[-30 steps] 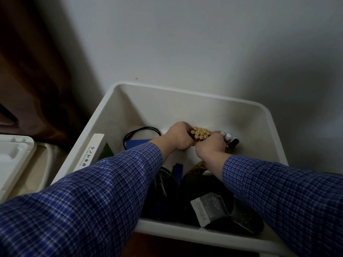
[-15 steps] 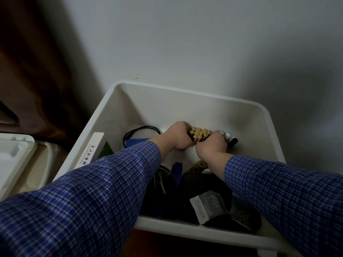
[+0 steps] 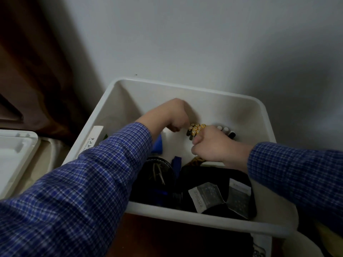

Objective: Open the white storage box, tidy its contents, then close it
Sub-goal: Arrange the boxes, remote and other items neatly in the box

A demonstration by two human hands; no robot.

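Both your arms were down inside the open white storage box, blue checked sleeves reaching over its near rim. Your right hand had its fingers curled round a bundle of yellow-capped batteries, holding them upright with the caps showing just beyond your knuckles, toward the far wall of the box. Your left hand sat just to the left of that bundle, fingers curled under; whether it touched the batteries or pinched anything, I couldn't tell. Just past your right hand, a few small white and black caps stood against the far wall. Below your right wrist lay a black pouch with two small plastic packets on it. Under your left forearm there was a round black case, and a blue piece poked out beside your left sleeve. A white card with printed characters leaned on the left wall of the box. The lid lay well off to the left of your left arm, outside the box.
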